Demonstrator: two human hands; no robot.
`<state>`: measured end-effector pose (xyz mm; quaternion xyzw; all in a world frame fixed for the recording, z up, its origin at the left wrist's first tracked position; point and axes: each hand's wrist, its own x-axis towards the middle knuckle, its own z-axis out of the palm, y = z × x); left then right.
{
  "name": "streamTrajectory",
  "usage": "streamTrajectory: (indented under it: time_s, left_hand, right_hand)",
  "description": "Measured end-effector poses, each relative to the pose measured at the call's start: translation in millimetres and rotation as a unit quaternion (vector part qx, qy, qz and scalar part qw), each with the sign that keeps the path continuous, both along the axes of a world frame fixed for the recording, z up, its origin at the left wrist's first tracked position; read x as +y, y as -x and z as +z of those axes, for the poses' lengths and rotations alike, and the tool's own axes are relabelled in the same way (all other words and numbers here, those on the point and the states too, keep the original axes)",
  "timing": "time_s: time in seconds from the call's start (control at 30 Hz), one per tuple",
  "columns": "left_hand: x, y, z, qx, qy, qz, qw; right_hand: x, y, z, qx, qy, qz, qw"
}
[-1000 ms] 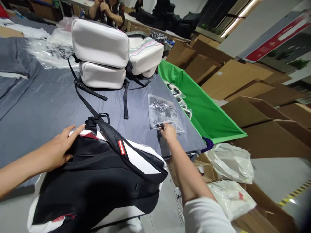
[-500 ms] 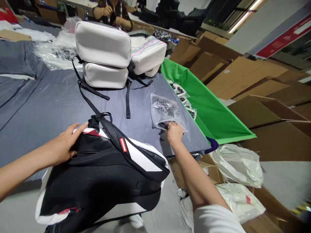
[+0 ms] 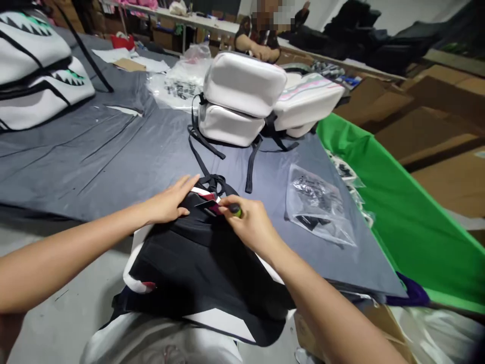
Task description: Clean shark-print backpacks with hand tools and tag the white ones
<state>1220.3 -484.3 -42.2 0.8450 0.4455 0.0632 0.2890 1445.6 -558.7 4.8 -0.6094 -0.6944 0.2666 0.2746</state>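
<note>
At the near edge of the grey table lies a black and white backpack, its lower part hanging over the edge toward the wearer; its top end, with black straps, rests on the cloth. Left hand lies flat on the top of the backpack, fingers extended and close together, tips near the straps. Right hand sits just beside it on the same top end; thumb and forefinger pinch a small green-tipped item, too small to identify, held against a red and white tag on the bag; remaining fingers curled. The two hands are near each other but not touching.

To the right of the hands, on the table, lies a clear bag holding dark small parts; apart from both hands. Beyond it, stacked white bags with loose black straps; further packets behind them. A green cloth borders the table on the right; cardboard boxes stand past it. Shark-print bags occupy the far left. A person is seated at the far end, hands on the table.
</note>
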Motion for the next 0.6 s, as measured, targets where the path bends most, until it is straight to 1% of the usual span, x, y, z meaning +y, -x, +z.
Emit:
streamTrajectory:
  time_s: [0.07, 0.1, 0.17, 0.23, 0.3, 0.43, 0.6]
  left_hand:
    - [-15, 20, -11.7, -0.08, 0.002, 0.046, 0.996]
    - [-25, 29, -19.2, -0.104, 0.011, 0.066, 0.992]
    - [-45, 45, -35.0, -0.127, 0.031, 0.088, 0.987]
    - [-62, 53, -49.1, -0.14, 0.032, 0.102, 0.984]
    - [-72, 55, -60.0, -0.148, 0.017, 0.122, 0.981]
    - [-77, 54, -73.0, -0.142, -0.01, 0.134, 0.981]
    - [-77, 56, -78.0, -0.13, -0.019, 0.142, 0.981]
  right_hand:
    - [7, 18, -6.0, -0.093, 0.027, 0.049, 0.994]
    - [9, 25, -9.2, -0.142, 0.046, 0.074, 0.986]
    - [12, 33, -14.3, -0.228, 0.086, 0.116, 0.963]
    - [14, 39, -17.0, -0.29, 0.101, 0.146, 0.94]
    - [16, 46, -18.0, -0.338, 0.094, 0.165, 0.922]
    - [21, 57, -20.5, -0.38, 0.114, 0.215, 0.892]
    - [21, 62, -18.8, -0.398, 0.123, 0.26, 0.871]
